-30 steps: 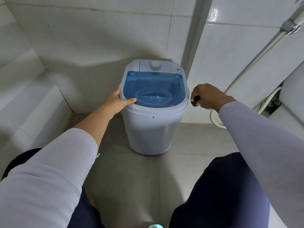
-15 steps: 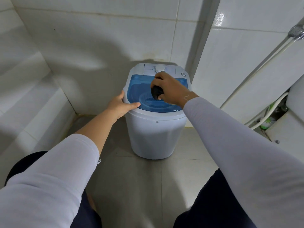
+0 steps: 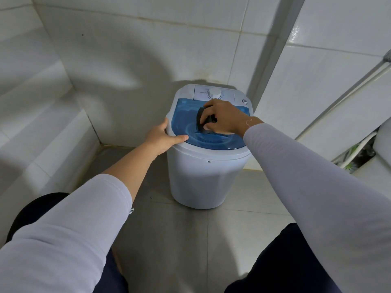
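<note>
Floor tiles of pale grey carry everything here, meeting white tiled walls at the far corner. Two pale pipes slant down the wall near the floor's right edge, with a white hose looping below them.

Standing upright on the floor close to that far corner is a white mini washing machine, its tub round and its top tilted slightly toward the viewer. A translucent blue lid is closed over its top. Behind the lid's far edge sits the control panel.

Long light sleeves cover both arms. The left hand grips the machine's rim at the lid's left edge, thumb laid along the top of the rim and fingers curled round the outside. The right hand is over the middle of the lid, toward its far edge, fingers and thumb curled round a black sponge. That sponge appears to press against the blue lid.

On the panel, a white dial stands just beyond the right hand's knuckles, and a small round button sits at the panel's right corner.
</note>
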A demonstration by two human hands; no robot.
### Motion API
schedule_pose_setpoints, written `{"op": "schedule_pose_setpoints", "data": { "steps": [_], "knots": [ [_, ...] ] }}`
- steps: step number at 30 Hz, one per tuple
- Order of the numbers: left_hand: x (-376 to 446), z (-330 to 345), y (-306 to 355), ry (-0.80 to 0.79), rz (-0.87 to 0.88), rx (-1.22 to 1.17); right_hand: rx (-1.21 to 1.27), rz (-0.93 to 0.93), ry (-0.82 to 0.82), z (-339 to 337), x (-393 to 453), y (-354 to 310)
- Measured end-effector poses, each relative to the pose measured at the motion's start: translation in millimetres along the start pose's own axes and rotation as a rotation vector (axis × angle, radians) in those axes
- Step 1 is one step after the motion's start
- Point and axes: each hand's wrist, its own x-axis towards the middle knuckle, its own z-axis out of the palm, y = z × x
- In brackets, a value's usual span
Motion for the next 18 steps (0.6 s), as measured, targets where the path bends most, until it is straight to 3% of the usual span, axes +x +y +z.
{"op": "schedule_pose_setpoints", "data": {
  "steps": [5,13,18],
  "knots": [
    [0,-1,-1,-0.010,-0.010,-0.008,-0.097,0.102,-0.090,5,9,-6],
    [-1,-1,-1,-0.010,0.000,0.001,-0.212,0.013,0.077,14,15,-20],
    [-2,0,-1,-0.004,0.000,-0.005,-0.066,0.028,0.084,20,4,-7]
  ]
}}
